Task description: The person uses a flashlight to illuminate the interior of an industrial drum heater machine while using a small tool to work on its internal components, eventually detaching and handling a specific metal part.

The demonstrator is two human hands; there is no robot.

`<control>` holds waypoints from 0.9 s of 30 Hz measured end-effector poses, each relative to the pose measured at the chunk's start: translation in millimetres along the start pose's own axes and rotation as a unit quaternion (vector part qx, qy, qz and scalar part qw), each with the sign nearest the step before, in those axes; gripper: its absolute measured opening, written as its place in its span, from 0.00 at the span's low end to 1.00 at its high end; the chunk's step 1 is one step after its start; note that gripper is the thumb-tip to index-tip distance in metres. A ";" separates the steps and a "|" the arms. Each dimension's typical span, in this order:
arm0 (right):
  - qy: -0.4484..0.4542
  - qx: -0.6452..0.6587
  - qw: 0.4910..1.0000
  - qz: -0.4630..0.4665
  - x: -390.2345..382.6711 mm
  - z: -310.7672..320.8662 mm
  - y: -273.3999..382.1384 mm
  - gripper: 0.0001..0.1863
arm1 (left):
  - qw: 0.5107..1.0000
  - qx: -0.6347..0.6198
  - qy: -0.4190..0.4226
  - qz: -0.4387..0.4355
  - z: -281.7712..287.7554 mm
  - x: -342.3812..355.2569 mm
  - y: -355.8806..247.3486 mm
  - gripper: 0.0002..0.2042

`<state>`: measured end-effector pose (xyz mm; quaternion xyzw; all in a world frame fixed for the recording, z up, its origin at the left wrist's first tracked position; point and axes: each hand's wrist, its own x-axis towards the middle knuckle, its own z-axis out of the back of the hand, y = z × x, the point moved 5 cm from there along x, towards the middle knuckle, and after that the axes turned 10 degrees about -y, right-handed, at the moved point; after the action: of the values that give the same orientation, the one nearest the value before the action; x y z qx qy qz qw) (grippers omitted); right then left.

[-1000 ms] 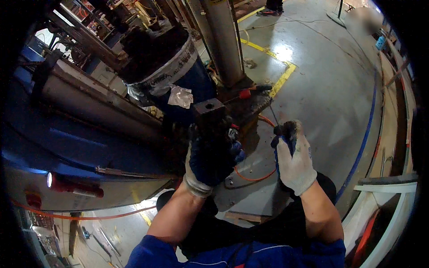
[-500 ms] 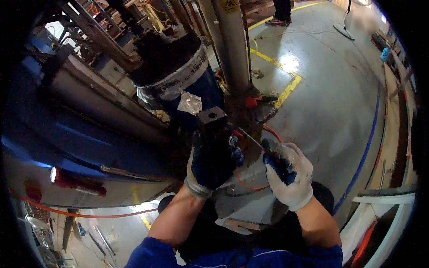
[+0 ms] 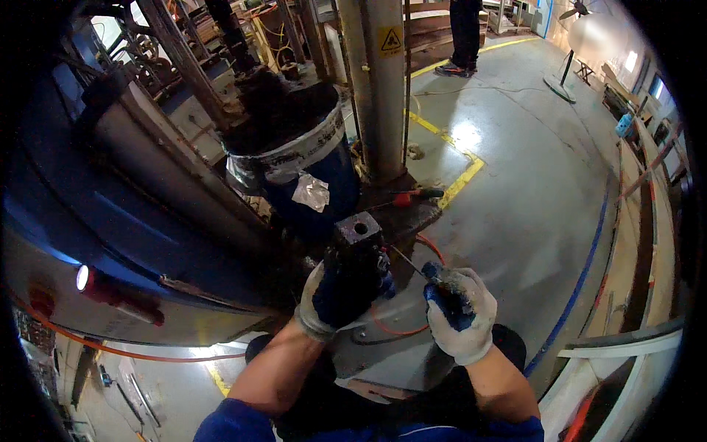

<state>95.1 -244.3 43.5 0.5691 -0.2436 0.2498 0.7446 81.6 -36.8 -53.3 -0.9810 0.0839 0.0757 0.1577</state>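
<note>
My left hand (image 3: pixel 340 293), in a dark blue glove, grips a dark square metal block (image 3: pixel 357 234) with a round hole in its top end, held upright in front of me. My right hand (image 3: pixel 458 311), in a white glove with dirty blue fingers, is closed on the handle of a thin metal tool (image 3: pixel 409 262) whose tip points up-left toward the block. Both forearms come in from the lower edge, in blue sleeves.
A blue drum (image 3: pixel 305 166) lined with plastic stands just beyond the block, beside a steel column (image 3: pixel 384 88) on a base plate. A red-handled screwdriver (image 3: pixel 416 196) lies there. An orange hose (image 3: pixel 412 317) loops on the floor. A person stands at the far end (image 3: pixel 464 33). Long grey machine beams (image 3: pixel 158 158) run at left.
The view has tilted up, showing more floor and the column. Both hands stay on the block and tool; the right hand has shifted lower and nearer the block.
</note>
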 end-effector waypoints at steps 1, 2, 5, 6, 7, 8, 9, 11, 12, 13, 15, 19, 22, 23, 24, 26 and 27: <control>-0.011 0.001 1.000 0.012 -0.2 -0.3 -0.9 0.18 | 0.998 -0.035 -0.049 0.005 7.4 0.1 1.6 0.31; -0.012 0.003 1.000 0.007 -0.3 -0.9 -0.9 0.18 | 0.997 -0.039 -0.059 0.010 9.2 0.0 2.5 0.30; -0.012 0.005 1.000 -0.006 -2.0 -0.9 -2.7 0.18 | 1.000 0.009 -0.006 0.023 -14.4 -2.4 4.2 0.29; -0.009 0.005 1.000 -0.007 -2.6 -0.8 -4.3 0.18 | 1.000 0.026 -0.003 0.011 -17.0 -3.1 3.9 0.29; -0.007 0.006 1.000 -0.009 -3.2 -0.8 -5.0 0.18 | 0.999 0.044 -0.001 -0.001 -19.5 -4.5 2.7 0.28; -0.006 -0.003 1.000 -0.013 -4.0 -1.4 -6.2 0.18 | 0.998 0.062 0.002 -0.013 -21.9 -6.1 1.2 0.28; -0.004 -0.011 1.000 -0.016 -4.8 -2.1 -7.4 0.18 | 0.987 -0.144 -0.041 0.058 -21.9 -6.8 2.5 0.28; 0.001 -0.016 1.000 -0.015 -6.9 -4.0 -7.6 0.18 | 0.928 -0.344 -0.076 0.118 -22.8 -7.8 1.4 0.28; 0.002 -0.014 1.000 -0.007 -4.5 -4.7 -6.2 0.17 | 0.930 -0.345 -0.064 0.110 -23.6 -6.3 -1.0 0.28; 0.004 -0.014 1.000 0.001 -3.1 -5.1 -4.6 0.17 | 0.989 -0.148 -0.002 0.030 -24.0 -2.8 -4.7 0.29; 0.006 -0.026 1.000 0.009 -1.5 -6.0 -0.4 0.17 | 0.997 0.034 0.060 -0.045 -29.9 0.2 -7.6 0.31; 0.024 -0.043 0.998 0.026 -4.3 -9.6 1.9 0.16 | 0.998 0.014 0.033 -0.051 -39.7 -5.5 -11.9 0.33; 0.007 -0.048 0.998 0.043 -1.8 -12.7 4.4 0.16 | 0.998 0.029 0.034 -0.051 -45.5 -4.7 -14.8 0.35; 0.009 -0.052 0.997 0.047 -3.1 -13.7 3.7 0.17 | 0.998 0.031 0.033 -0.048 -46.6 -4.7 -15.2 0.36; 0.010 -0.056 0.997 0.051 -3.4 -13.5 2.4 0.17 | 0.999 0.002 0.027 -0.038 -47.2 -4.6 -15.5 0.36; 0.009 -0.050 0.998 0.031 -2.6 -13.8 -0.2 0.18 | 0.998 -0.038 0.043 -0.020 -45.5 0.2 -15.8 0.35; 0.011 -0.046 0.998 0.035 -2.7 -15.7 2.3 0.18 | 0.997 -0.048 0.056 -0.015 -42.8 -1.2 -17.1 0.35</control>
<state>92.8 -228.8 39.8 0.5226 -0.2661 0.2705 0.7635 89.0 -34.4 -7.8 -0.9914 0.0737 0.0219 0.1062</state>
